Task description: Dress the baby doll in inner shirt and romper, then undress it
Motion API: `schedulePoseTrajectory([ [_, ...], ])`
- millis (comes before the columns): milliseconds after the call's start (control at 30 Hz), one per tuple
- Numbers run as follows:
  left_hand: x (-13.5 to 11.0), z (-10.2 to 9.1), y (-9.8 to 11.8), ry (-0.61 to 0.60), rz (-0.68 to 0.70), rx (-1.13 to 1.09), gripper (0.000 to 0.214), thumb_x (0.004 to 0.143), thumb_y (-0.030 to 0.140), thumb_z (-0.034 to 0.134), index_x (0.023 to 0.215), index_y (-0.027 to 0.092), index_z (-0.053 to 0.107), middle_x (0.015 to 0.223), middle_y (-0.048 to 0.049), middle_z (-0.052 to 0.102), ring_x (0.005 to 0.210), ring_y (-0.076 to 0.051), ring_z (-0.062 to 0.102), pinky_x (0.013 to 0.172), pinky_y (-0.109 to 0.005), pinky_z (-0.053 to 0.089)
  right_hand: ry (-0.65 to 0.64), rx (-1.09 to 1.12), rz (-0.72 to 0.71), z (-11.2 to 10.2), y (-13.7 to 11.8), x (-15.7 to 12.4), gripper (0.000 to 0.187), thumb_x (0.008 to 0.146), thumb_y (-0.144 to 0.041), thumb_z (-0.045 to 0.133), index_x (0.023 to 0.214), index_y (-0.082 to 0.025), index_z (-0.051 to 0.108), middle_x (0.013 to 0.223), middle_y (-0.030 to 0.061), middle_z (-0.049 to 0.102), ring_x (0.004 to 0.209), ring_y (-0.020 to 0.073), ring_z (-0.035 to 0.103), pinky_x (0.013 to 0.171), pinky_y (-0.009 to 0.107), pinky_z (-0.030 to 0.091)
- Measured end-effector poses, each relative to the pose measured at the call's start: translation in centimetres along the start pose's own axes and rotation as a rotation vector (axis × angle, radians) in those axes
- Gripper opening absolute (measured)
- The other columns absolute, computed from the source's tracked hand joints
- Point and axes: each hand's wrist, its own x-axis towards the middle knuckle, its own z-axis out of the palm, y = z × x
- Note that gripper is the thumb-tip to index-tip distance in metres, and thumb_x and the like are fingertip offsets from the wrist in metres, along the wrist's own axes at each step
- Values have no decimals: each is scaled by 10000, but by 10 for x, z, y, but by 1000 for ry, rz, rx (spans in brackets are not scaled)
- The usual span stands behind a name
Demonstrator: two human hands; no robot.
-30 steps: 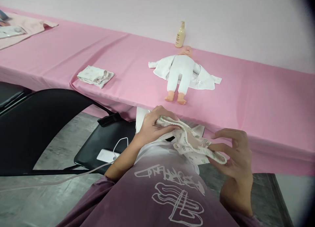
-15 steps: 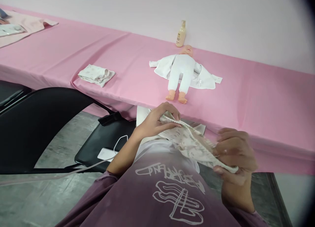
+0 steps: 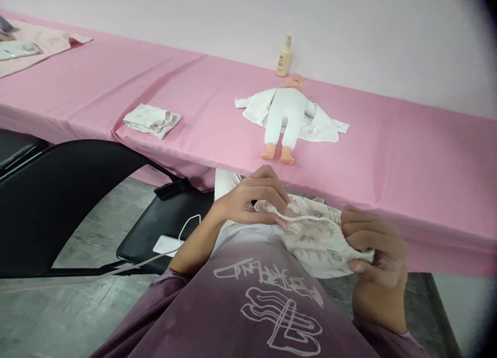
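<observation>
Presently, we hold a printed cloth garment (image 3: pixel 316 246) with two hands, in front of our shirt (image 3: pixel 233 311) and just off the near edge of the bench (image 3: pixel 419 161). Our left hand (image 3: pixel 254 198) pinches one end of the gathered rim between thumb and fingers, with the fingers bent over the fabric. Our right hand (image 3: pixel 376 244) pinches the opposite end of the same rim, fingers curled and thumb below; slight blur hides the exact placement of these fingertips. Between the two grips, the rim spans the gap and the fabric bulges below it toward our shirt.

On the bench, beyond the garment, we find a doll (image 3: pixel 286 109) lying on its back, feet toward us and head toward the wall (image 3: pixel 174 16). A white jacket (image 3: pixel 328 127) lies spread beneath it, sleeves extended to both sides. A pump bottle (image 3: pixel 284 60) stands just beyond the doll's head. Left of the doll, well apart from it, we note a folded cloth (image 3: pixel 150 120) near the bench's front edge. A towel (image 3: pixel 58 44) lies at the far left. Beside our left arm, a black chair (image 3: pixel 77 192) carries a white device (image 3: pixel 166 245) on its seat, with a cable (image 3: pixel 132 268) passing near it.
</observation>
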Motion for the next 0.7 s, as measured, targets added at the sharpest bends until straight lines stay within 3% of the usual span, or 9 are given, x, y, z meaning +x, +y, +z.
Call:
schedulePoseTrajectory([
  [67,4,1,-1,-15,27,-19,249,988,488,987,1027,286,848,885,-8,836,834,-181,716,845,-363,543,-90,-4,22,-5,-2,5,361,1059,-599,827,1044,-255,719,780,13,670,678,201,610,664,373,493],
  [167,12,6,-4,-62,31,-25,264,979,524,987,1014,299,853,884,-9,803,828,-182,696,840,-371,529,-178,-109,186,4,-2,11,585,980,-642,933,1394,-281,730,1140,75,830,945,268,783,784,380,621],
  [233,18,9,-6,-104,12,-34,259,991,533,975,1025,310,847,893,-6,792,837,-185,697,874,-381,535,-265,-77,268,17,2,14,639,975,-621,949,1472,-298,711,1222,74,839,1000,277,808,794,368,644],
  [367,25,12,-6,-180,-107,-148,312,993,574,958,1015,295,821,994,-53,800,958,-220,734,977,-404,574,-418,163,266,38,18,23,405,1035,-539,916,1292,-258,779,930,2,775,719,180,694,631,288,553],
  [433,25,13,-5,-200,-198,-272,351,1004,590,941,1012,273,791,1017,-78,800,975,-226,746,958,-393,604,-379,271,185,42,28,29,323,1033,-476,932,1208,-252,781,973,14,773,765,173,698,661,275,569],
  [533,25,13,-3,-189,-243,-426,331,1041,531,921,1050,248,751,965,-60,779,819,-175,715,782,-325,592,-286,377,-2,46,40,41,274,992,-378,969,1090,-248,749,1146,66,764,995,215,734,865,321,639],
  [600,25,13,-2,-144,-208,-418,278,1049,458,928,1071,242,754,923,-35,763,741,-143,657,693,-292,532,-263,437,-92,50,43,46,280,982,-350,961,1010,-242,704,1199,83,743,1064,229,731,951,358,641],
  [700,26,10,0,-58,-163,-302,266,1011,431,971,1048,242,787,870,-21,762,757,-148,640,725,-292,527,-247,536,-134,54,34,39,266,971,-321,929,987,-257,671,1127,68,745,988,230,735,891,359,630],
])
